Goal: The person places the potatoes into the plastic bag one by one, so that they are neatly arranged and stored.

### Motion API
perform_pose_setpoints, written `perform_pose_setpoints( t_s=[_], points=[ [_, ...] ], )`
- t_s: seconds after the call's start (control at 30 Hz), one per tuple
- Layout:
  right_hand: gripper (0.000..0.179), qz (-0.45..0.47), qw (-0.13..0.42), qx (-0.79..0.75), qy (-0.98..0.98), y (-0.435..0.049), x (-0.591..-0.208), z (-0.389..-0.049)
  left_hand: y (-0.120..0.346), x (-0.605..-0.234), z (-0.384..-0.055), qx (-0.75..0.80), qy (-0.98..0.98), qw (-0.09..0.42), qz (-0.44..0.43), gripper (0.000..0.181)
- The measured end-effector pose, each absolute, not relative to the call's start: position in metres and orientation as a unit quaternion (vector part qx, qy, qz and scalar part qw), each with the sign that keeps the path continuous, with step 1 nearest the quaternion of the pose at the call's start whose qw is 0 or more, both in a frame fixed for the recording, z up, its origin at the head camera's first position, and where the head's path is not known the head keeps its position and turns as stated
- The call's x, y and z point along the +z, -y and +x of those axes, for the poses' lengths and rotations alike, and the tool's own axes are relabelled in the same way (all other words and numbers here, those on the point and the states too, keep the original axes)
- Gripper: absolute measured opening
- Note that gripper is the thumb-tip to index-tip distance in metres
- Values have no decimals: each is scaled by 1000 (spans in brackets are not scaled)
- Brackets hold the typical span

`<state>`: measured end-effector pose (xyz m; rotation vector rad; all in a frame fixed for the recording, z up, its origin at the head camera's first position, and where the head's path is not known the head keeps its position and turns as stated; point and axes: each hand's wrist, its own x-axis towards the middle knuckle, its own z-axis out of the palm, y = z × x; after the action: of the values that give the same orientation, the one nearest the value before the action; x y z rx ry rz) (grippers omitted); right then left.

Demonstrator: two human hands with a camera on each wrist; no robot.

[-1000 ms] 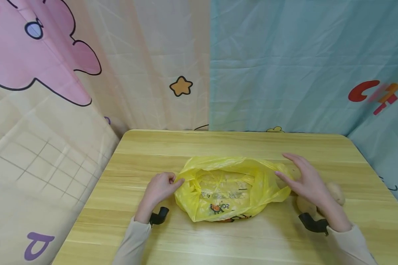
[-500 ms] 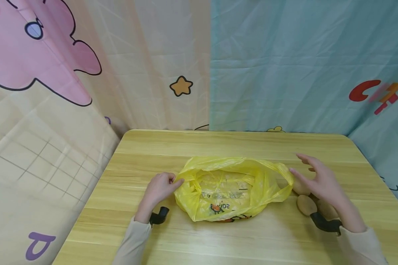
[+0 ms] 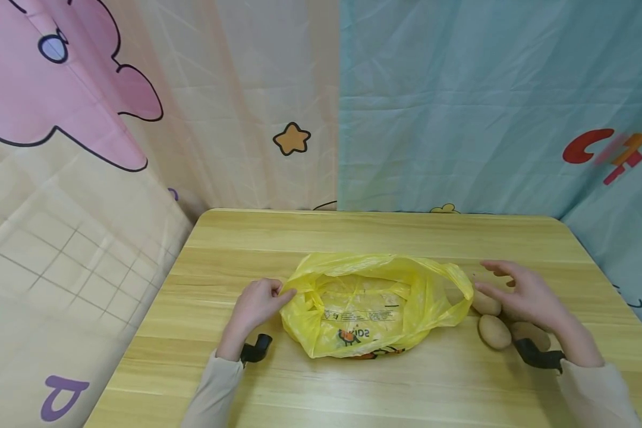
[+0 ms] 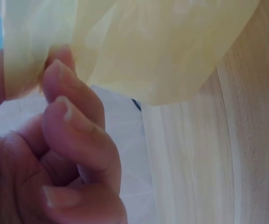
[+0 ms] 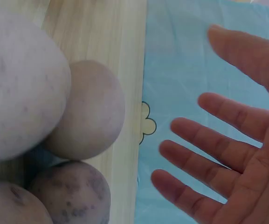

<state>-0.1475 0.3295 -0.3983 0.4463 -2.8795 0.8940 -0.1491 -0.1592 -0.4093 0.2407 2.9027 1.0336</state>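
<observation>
A thin yellow plastic bag [image 3: 361,342] with printed lettering lies on the table, its mouth gaping upward. My left hand [image 3: 257,306] pinches the bag's left rim between thumb and fingers; the left wrist view shows the film [image 4: 148,51] caught at the fingertips. Beyond the bag's right handle loop, my right hand [image 3: 529,297] hovers over several brown potatoes [image 3: 494,331]. In the right wrist view that hand's fingers [image 5: 209,156] are spread and hold nothing, with a large pale potato [image 5: 22,88] and others beside it. The hand hides part of the pile in the head view.
The wooden table [image 3: 353,392] backs onto a printed curtain [image 3: 449,119]. Another curtain with a pink cartoon figure [image 3: 80,83] runs along the left side. Black camera mounts [image 3: 256,349] sit at both wrists.
My right hand has moved right and slightly down, away from the bag's right handle and over the potatoes. The left hand keeps its pinch on the bag, which stays put.
</observation>
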Motion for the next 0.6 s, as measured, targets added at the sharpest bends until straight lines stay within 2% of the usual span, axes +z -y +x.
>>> perform_pose_setpoints(
  t_s=[0.13, 0.4, 0.6],
  points=[
    [60, 158, -6, 267, 951, -336, -397, -154, 160, -410, -149, 336, -938, 24, 79, 47],
    [62, 207, -39, 220, 952, -346, -400, -170, 160, -410, -149, 336, -939, 28, 74, 46],
    [63, 198, -103, 224, 949, -348, -401, -175, 159, -410, -150, 337, -938, 32, 74, 46]
  ],
)
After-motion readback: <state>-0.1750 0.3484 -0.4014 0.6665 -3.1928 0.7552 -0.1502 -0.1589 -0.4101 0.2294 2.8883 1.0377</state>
